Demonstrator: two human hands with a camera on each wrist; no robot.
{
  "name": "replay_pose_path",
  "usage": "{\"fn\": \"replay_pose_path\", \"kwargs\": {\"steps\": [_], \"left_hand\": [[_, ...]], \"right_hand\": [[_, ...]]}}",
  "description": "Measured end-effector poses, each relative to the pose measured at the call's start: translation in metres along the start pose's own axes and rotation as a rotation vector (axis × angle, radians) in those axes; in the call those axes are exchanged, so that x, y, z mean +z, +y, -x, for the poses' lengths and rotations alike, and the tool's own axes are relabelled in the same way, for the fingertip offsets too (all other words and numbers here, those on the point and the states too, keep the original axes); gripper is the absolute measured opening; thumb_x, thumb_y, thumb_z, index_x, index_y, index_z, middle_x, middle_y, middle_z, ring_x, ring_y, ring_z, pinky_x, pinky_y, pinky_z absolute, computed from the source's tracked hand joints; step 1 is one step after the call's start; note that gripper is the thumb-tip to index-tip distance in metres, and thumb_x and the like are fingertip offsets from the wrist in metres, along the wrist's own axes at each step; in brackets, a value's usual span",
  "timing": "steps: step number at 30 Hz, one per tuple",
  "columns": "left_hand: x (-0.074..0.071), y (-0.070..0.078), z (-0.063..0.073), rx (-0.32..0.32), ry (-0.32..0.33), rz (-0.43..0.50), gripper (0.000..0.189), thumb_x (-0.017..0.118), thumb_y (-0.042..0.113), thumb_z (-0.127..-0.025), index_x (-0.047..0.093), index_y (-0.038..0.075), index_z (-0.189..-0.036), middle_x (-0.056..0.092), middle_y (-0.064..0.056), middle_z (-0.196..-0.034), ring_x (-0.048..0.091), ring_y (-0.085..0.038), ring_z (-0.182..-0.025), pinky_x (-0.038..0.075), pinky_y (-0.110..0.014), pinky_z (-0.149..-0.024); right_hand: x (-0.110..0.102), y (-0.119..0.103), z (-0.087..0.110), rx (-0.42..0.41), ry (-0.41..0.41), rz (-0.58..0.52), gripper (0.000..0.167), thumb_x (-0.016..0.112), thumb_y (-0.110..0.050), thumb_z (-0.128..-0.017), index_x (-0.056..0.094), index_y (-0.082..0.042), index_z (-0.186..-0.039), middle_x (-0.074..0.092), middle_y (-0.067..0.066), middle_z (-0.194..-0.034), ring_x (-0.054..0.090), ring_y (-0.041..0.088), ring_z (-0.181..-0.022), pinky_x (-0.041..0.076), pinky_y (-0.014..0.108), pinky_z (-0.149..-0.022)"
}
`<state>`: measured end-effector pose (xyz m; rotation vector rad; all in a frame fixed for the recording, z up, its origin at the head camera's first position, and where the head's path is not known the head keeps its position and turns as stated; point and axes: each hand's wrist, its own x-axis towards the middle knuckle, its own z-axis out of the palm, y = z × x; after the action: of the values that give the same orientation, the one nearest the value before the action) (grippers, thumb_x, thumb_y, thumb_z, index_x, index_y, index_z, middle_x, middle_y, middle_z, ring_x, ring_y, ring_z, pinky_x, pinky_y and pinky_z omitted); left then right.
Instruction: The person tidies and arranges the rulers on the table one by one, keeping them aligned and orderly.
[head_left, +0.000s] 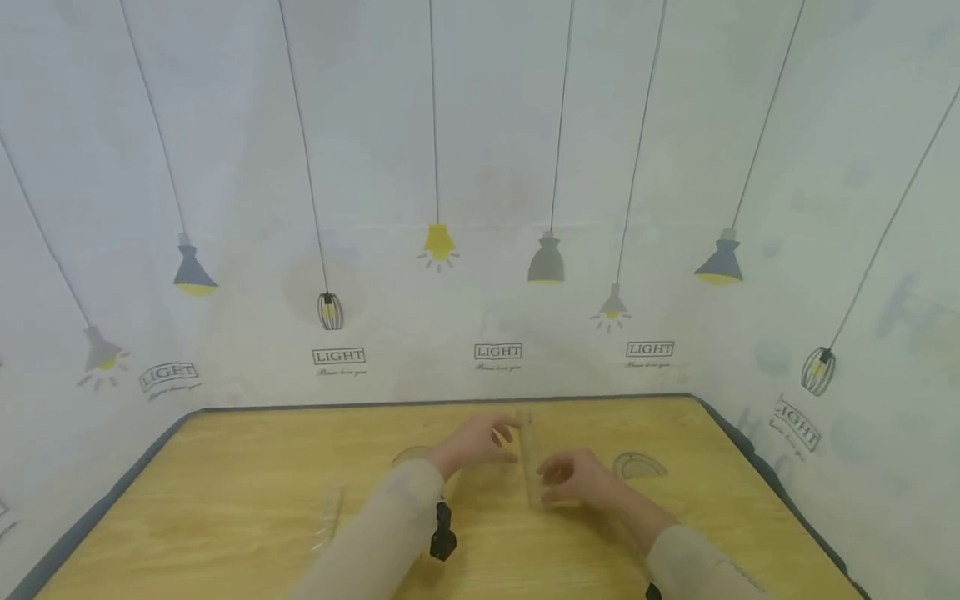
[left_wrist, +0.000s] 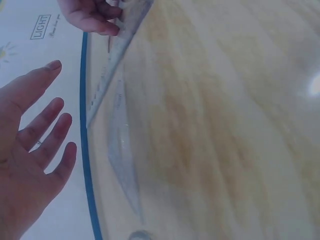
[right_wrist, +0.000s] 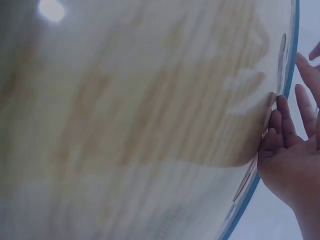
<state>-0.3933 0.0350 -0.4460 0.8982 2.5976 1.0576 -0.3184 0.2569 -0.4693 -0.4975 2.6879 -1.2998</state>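
Observation:
A clear plastic ruler (head_left: 529, 462) is tilted up off the table between the two hands. My right hand (head_left: 581, 477) pinches its near end between thumb and curled fingers; the left wrist view shows this right hand (left_wrist: 95, 15) at the ruler's upper end. Spread fingers mark my left hand (head_left: 478, 442), which is beside the far end of the ruler. In the left wrist view that left hand (left_wrist: 37, 135) holds nothing and a gap separates it from the ruler (left_wrist: 112, 62). A clear set square (left_wrist: 122, 150) lies flat on the table below.
A clear protractor (head_left: 639, 466) lies right of the right hand. Another curved clear piece (head_left: 411, 454) is partly hidden behind the left forearm. Farther left lies a clear plastic strip (head_left: 327, 517). The wood-patterned table (head_left: 225, 483) has a dark edge along the wall.

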Motion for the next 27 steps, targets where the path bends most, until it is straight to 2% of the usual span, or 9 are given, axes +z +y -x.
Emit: {"fn": "replay_pose_path", "kwargs": {"steps": [4, 8, 11, 16, 22, 24, 27], "left_hand": [[-0.003, 0.002, -0.011, 0.004, -0.012, -0.027, 0.054, 0.079, 0.019, -0.083, 0.059, 0.013, -0.133, 0.063, -0.006, -0.114, 0.060, -0.021, -0.101, 0.051, -0.033, -0.082], [-0.009, 0.003, -0.021, 0.016, -0.015, -0.036, 0.051, 0.077, 0.017, -0.084, 0.060, 0.010, -0.131, 0.062, -0.011, -0.118, 0.059, -0.028, -0.107, 0.050, -0.038, -0.087], [-0.009, 0.000, -0.029, -0.009, -0.002, -0.033, 0.051, 0.077, 0.015, -0.083, 0.060, 0.008, -0.130, 0.061, -0.013, -0.119, 0.058, -0.030, -0.110, 0.048, -0.042, -0.090], [-0.002, -0.009, -0.047, -0.067, 0.000, -0.034, 0.051, 0.076, 0.018, -0.083, 0.060, 0.011, -0.131, 0.059, -0.011, -0.125, 0.055, -0.028, -0.114, 0.044, -0.046, -0.097], [0.004, -0.017, -0.061, -0.137, -0.030, -0.035, 0.056, 0.078, 0.024, -0.080, 0.059, 0.013, -0.132, 0.057, -0.012, -0.129, 0.052, -0.031, -0.119, 0.042, -0.050, -0.099], [0.004, -0.021, -0.064, -0.148, -0.037, -0.054, 0.060, 0.080, 0.026, -0.079, 0.059, 0.013, -0.133, 0.057, -0.012, -0.130, 0.052, -0.031, -0.119, 0.043, -0.050, -0.099], [0.006, -0.028, -0.071, -0.144, -0.031, -0.141, 0.064, 0.082, 0.030, -0.076, 0.059, 0.015, -0.133, 0.055, -0.010, -0.133, 0.049, -0.030, -0.123, 0.040, -0.048, -0.102]], "right_hand": [[0.002, 0.006, -0.003, -0.008, -0.003, 0.041, 0.038, 0.087, -0.015, -0.069, 0.069, -0.006, -0.102, 0.067, 0.003, -0.105, 0.058, 0.026, -0.101, 0.045, 0.051, -0.093], [0.003, 0.007, -0.005, -0.022, -0.009, 0.137, 0.039, 0.089, -0.020, -0.065, 0.067, -0.011, -0.095, 0.064, 0.000, -0.102, 0.055, 0.024, -0.100, 0.041, 0.053, -0.095], [0.002, 0.004, -0.004, -0.007, -0.024, 0.171, 0.041, 0.090, -0.020, -0.064, 0.065, -0.012, -0.096, 0.062, 0.001, -0.102, 0.053, 0.024, -0.100, 0.041, 0.053, -0.094], [-0.001, 0.000, 0.002, 0.043, -0.066, 0.127, 0.043, 0.088, -0.013, -0.066, 0.062, -0.009, -0.100, 0.060, 0.007, -0.112, 0.051, 0.033, -0.113, 0.034, 0.058, -0.102], [-0.001, -0.003, 0.002, 0.052, -0.098, 0.105, 0.044, 0.087, -0.010, -0.067, 0.060, -0.007, -0.102, 0.058, 0.009, -0.113, 0.048, 0.037, -0.115, 0.030, 0.060, -0.104], [0.000, -0.003, 0.000, 0.058, -0.104, 0.094, 0.045, 0.087, -0.010, -0.067, 0.060, -0.006, -0.103, 0.058, 0.009, -0.114, 0.047, 0.038, -0.116, 0.030, 0.060, -0.104], [0.001, -0.003, -0.003, 0.071, -0.101, 0.092, 0.051, 0.087, -0.010, -0.067, 0.059, -0.004, -0.110, 0.058, 0.009, -0.116, 0.048, 0.038, -0.118, 0.033, 0.058, -0.104]]}}
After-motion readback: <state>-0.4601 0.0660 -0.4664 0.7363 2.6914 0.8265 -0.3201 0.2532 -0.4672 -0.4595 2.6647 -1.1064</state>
